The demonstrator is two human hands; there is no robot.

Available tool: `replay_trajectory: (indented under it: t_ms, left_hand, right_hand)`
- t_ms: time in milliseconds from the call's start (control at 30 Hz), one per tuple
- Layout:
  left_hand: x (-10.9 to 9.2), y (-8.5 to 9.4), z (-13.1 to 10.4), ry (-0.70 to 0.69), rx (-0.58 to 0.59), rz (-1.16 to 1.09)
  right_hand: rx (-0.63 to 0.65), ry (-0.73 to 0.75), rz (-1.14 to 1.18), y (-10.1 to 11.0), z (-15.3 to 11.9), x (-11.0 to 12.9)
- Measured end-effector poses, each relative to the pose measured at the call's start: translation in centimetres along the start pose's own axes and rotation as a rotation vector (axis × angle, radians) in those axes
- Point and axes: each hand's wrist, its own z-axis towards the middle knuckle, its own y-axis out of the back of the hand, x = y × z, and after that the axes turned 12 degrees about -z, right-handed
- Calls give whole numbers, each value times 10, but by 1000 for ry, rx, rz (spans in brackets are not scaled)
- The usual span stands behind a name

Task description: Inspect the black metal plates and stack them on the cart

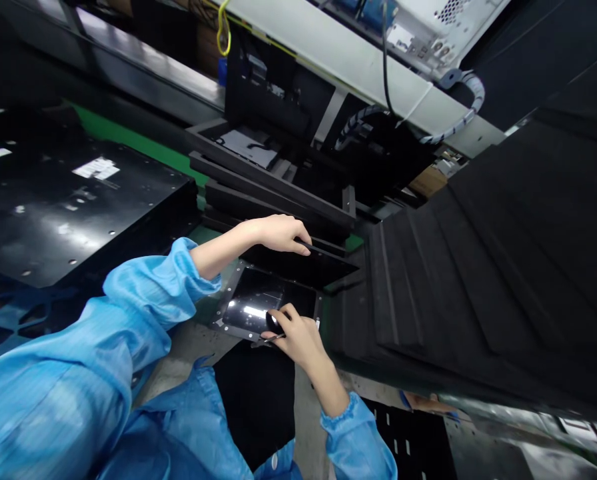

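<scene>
My left hand [281, 233] is closed over the upper edge of a thin black panel [298, 265], fingers curled down at its far side. Just in front of that panel lies a glossy dark plate [251, 300] with a grey rim and small holes along it. Over its near edge my right hand [298, 333] is bent, thumb and fingers pinched around a small thin metal piece [273, 338]. The fingers partly cover this piece, so its kind cannot be made out.
Long dark bars [273, 187] stand stacked behind the panel. A large black metal box [78, 200] with holes is at left, and layered black foam [458, 280] rises at right. Above runs a pale beam [328, 53] with cables [458, 120]. A slotted black plate [408, 447] lies lower right.
</scene>
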Motion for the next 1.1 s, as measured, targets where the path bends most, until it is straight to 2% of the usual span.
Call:
replay_trajectory:
  t_ms: [100,300,433,633,767,967,1033,1100]
  left_hand:
    - [-2,2,0,13,10,3]
    - [-6,6,1,31,21,-25]
    - [-8,6,0,40,22,-25]
    - [-9,7,0,41,23,-36]
    - [-8,7,0,39,27,-43]
    - [-8,6,1,44,28,-37]
    - [-8,6,1,44,29,-38]
    - [-8,6,1,39,32,-41]
  right_hand:
    - [-56,120,-68,-1,-1,3]
    - [-336,365,-253,-11,-5,1]
    - [-405,393,-238,-19,-10,5]
    - [-393,369,-253,-25,-7,6]
    - [-368,345,-221,-18,0,0]
    - [-107,233,-127,-2,1,-5]
    - [-114,211,-151,-3,0,-3]
    - [-179,236,-243,-7,-3,0]
